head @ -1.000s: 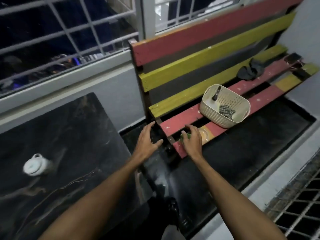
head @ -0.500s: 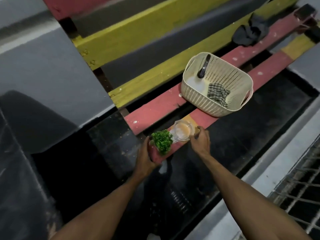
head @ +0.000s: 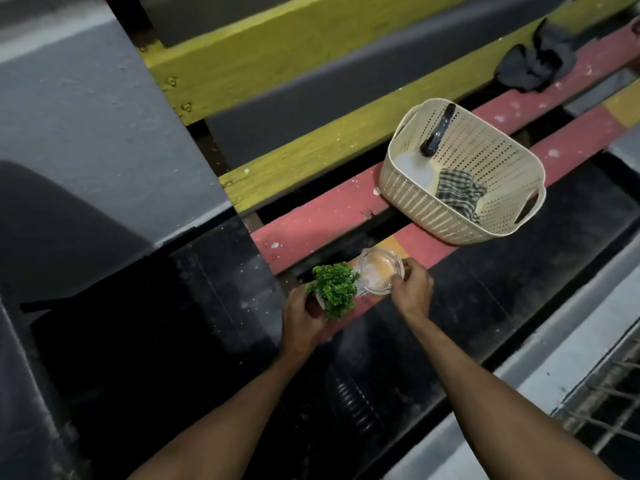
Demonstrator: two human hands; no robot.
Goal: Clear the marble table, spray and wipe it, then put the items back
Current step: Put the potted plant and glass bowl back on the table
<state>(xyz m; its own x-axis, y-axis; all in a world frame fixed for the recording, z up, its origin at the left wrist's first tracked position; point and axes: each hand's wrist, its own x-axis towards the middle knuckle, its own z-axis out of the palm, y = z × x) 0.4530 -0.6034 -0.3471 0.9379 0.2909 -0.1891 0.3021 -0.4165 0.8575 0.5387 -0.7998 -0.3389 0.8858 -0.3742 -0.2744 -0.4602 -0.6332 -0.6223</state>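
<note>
A small green potted plant (head: 335,289) stands at the near end of the red bench slat (head: 311,223), and my left hand (head: 304,315) is wrapped around its pot. Right beside it sits a clear glass ashtray (head: 380,273); my right hand (head: 412,289) grips its right rim with the fingertips. A cream perforated basket (head: 415,209) rests further along the bench, holding a spray bottle with a black head (head: 437,133) and a checked cloth (head: 459,194). The marble table is out of view.
The bench has red and yellow slats (head: 311,157) with gaps between them, against a grey wall (head: 86,116). A dark crumpled cloth (head: 533,65) lies at its far end. Black glossy floor (head: 450,299) runs below, with a grey ledge and metal grille (head: 602,403) at right.
The camera has dropped from the table and window toward the bench. My hands, which were reaching at the bench end, have closed on the plant and the ashtray.
</note>
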